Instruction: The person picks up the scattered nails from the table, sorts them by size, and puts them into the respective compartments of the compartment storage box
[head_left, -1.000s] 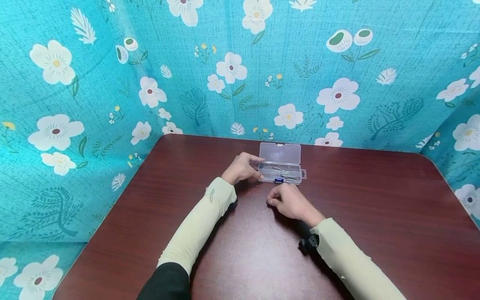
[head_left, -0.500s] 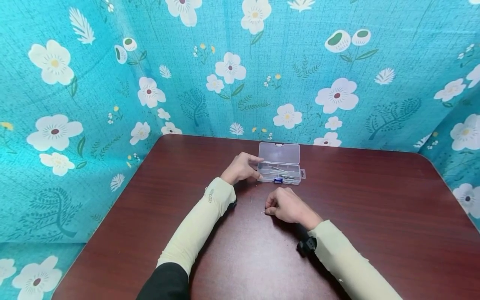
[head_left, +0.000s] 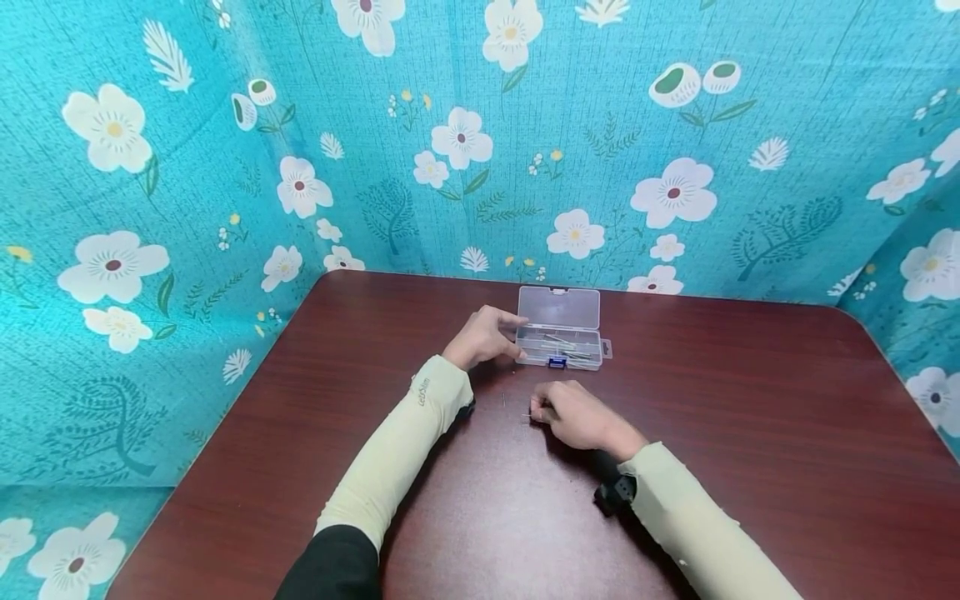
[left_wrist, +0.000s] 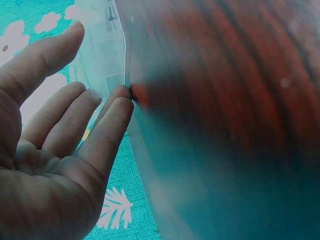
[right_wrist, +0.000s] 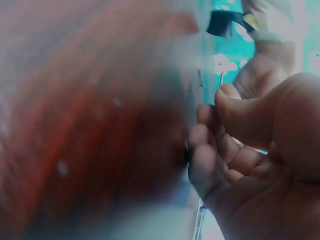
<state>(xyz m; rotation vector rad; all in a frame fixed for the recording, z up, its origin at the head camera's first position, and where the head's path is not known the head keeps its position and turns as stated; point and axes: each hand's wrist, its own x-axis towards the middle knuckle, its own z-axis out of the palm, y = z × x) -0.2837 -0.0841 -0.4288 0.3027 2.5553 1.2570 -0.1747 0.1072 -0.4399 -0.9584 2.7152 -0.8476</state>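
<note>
A clear plastic case (head_left: 558,343) stands open near the table's far edge, its lid (head_left: 559,308) tipped back. Several thin silver nails (head_left: 573,354) lie inside it. At the case's left end is my left hand (head_left: 482,336), thumb by the front corner and index finger by the back one; the left wrist view shows these fingers loosely extended. In front of the case, my right hand (head_left: 573,412) pinches a thin nail (right_wrist: 222,78) between thumb and index finger, its end jutting out past the fingertips. Another thin nail (head_left: 504,399) lies on the table between the hands.
The dark red-brown table (head_left: 420,533) is backed by a blue flowered cloth (head_left: 465,200). A blue latch (head_left: 557,362) marks the case's front, and a hanging tab (head_left: 607,348) sticks out at its right. A tiny speck (head_left: 513,372) lies near the left thumb.
My right hand has shifted slightly left to the nail that lay on the table and now pinches it, turning its end leftward. The left hand and the case have stayed put.
</note>
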